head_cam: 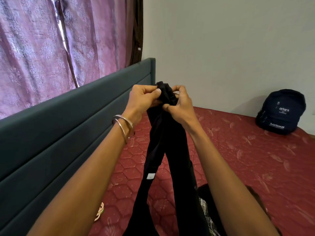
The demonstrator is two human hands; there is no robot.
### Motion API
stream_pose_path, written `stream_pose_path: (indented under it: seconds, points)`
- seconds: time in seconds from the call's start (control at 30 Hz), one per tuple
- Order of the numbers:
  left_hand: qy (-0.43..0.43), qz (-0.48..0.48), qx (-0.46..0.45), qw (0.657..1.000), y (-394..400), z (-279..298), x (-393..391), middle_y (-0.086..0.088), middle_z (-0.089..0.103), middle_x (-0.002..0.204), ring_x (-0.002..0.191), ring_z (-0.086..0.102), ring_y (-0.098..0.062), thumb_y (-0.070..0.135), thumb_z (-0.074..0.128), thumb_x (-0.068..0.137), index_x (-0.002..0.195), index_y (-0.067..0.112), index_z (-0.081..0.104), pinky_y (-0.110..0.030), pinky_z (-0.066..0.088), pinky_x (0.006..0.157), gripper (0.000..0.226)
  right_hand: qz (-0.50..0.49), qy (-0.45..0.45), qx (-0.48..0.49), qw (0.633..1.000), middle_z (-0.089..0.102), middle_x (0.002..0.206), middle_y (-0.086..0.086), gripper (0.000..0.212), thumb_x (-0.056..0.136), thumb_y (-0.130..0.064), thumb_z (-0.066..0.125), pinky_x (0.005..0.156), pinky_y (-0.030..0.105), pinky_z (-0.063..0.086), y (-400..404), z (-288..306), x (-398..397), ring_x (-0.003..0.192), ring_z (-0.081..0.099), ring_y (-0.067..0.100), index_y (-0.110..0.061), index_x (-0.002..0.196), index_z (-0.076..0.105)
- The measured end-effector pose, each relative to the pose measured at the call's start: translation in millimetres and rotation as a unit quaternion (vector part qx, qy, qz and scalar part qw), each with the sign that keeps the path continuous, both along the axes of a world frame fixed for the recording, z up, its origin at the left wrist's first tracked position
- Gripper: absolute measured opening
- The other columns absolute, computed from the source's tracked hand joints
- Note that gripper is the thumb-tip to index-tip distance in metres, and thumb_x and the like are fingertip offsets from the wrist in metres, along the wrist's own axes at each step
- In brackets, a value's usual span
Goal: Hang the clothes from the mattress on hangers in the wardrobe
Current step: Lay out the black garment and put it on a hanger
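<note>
A black garment (163, 147) hangs in two long folds from both my raised hands over the red quilted mattress (238, 150). My left hand (143, 99), with bangles on the wrist, pinches the bunched top of the garment from the left. My right hand (179, 104) grips the same bunch from the right. A small white label shows on the left fold. More clothes, one of them checked (207, 213), lie on the mattress under my right forearm, partly hidden. No hanger and no wardrobe are in view.
A dark teal padded headboard (68, 133) runs along the left, with purple curtains (51, 48) behind it. A dark blue backpack (282, 112) stands on the mattress against the grey wall at the far right. A small pale item (99, 212) lies near the headboard.
</note>
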State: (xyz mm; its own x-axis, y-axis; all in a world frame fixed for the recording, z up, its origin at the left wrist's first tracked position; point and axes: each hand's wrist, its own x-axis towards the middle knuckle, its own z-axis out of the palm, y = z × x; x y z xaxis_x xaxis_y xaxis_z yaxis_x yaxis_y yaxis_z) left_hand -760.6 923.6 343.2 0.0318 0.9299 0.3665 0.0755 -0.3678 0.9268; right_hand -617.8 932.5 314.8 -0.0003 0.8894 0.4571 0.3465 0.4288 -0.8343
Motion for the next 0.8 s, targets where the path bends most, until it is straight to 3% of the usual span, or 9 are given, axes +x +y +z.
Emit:
stream_pose_path:
  seconds: [0.1,0.17,0.23,0.3,0.37,0.53,0.6,0.7,0.8]
  points:
    - [0.212,0.170,0.187,0.944,11.3,-3.2,-2.7,0.000,0.057,0.120,0.112,0.049,-0.014,0.038,0.071,0.077,0.123,0.021,0.060,-0.028,0.042,0.097,0.051,0.040,0.098,-0.024,0.994,0.064,0.097,0.015,0.039,0.078,0.007,0.055,0.068,0.035,0.055,-7.1,10.9,7.2,0.082,0.066,0.022,-0.012,0.111,0.049]
    - [0.288,0.120,0.253,0.916,16.8,4.6,-2.2,0.004,0.037,0.138,0.130,0.033,-0.020,0.055,0.061,0.077,0.139,0.028,0.039,-0.037,0.021,0.110,0.071,0.064,0.152,-0.022,0.986,0.064,0.090,0.012,0.035,0.083,0.014,0.050,0.067,0.029,0.054,-13.4,18.0,8.4,0.076,0.064,0.017,-0.011,0.108,0.054]
    - [0.357,0.043,0.246,0.900,21.6,10.1,-1.4,0.006,0.044,0.140,0.133,0.037,-0.019,0.063,0.045,0.081,0.141,0.025,0.038,-0.050,0.008,0.114,0.071,0.085,0.180,-0.003,0.980,0.064,0.094,0.015,0.033,0.084,0.014,0.052,0.073,0.032,0.055,-19.5,22.0,9.3,0.081,0.064,0.021,-0.007,0.109,0.056]
    - [0.380,0.036,0.254,0.889,22.6,16.9,-0.6,0.003,0.062,0.111,0.110,0.055,-0.021,0.056,0.044,0.086,0.126,0.015,0.054,-0.043,0.028,0.102,0.059,0.102,0.211,0.005,0.972,0.066,0.100,0.015,0.033,0.084,0.012,0.059,0.081,0.037,0.057,-24.3,19.5,11.2,0.088,0.067,0.025,-0.002,0.113,0.055]
    - [0.388,0.066,0.289,0.873,19.6,19.9,4.0,0.004,0.054,0.087,0.090,0.054,-0.025,0.045,0.047,0.090,0.111,0.008,0.059,-0.033,0.030,0.078,0.043,0.129,0.245,-0.005,0.961,0.067,0.102,0.013,0.039,0.082,0.004,0.068,0.087,0.041,0.055,-30.1,14.0,13.9,0.093,0.067,0.026,0.000,0.118,0.052]
    - [0.413,0.141,0.319,0.841,24.3,15.8,11.7,-0.005,0.063,0.099,0.098,0.051,-0.026,0.042,0.047,0.093,0.105,0.013,0.057,-0.036,0.023,0.079,0.033,0.192,0.276,-0.007,0.942,0.053,0.129,0.016,0.073,0.071,-0.011,0.077,0.094,0.044,0.051,-36.3,-24.8,41.1,0.112,0.060,0.032,-0.013,0.134,0.041]
    - [0.373,0.168,0.332,0.850,26.9,22.8,-2.3,-0.008,0.063,0.094,0.096,0.053,-0.028,0.042,0.048,0.092,0.103,0.011,0.058,-0.037,0.025,0.081,0.035,0.186,0.227,-0.067,0.953,0.055,0.130,0.010,0.076,0.069,-0.011,0.082,0.093,0.044,0.052,-40.6,-62.1,61.9,0.116,0.059,0.031,-0.021,0.134,0.044]
    - [0.351,0.188,0.350,0.848,30.5,42.1,-20.2,-0.003,0.055,0.087,0.093,0.052,-0.026,0.046,0.046,0.092,0.103,0.011,0.058,-0.035,0.024,0.080,0.039,0.170,0.054,-0.190,0.966,0.070,0.109,0.005,0.042,0.075,-0.001,0.076,0.087,0.039,0.056,-43.5,-110.2,83.2,0.109,0.064,0.034,-0.011,0.114,0.064]
    - [0.351,0.205,0.361,0.839,33.7,60.6,-21.5,0.005,0.053,0.088,0.094,0.052,-0.021,0.047,0.048,0.091,0.104,0.012,0.059,-0.033,0.022,0.080,0.038,-0.054,-0.061,-0.062,0.995,0.073,0.092,0.004,0.018,0.079,-0.001,0.072,0.081,0.044,0.056,-32.2,-119.4,83.9,0.095,0.067,0.033,-0.009,0.094,0.072]
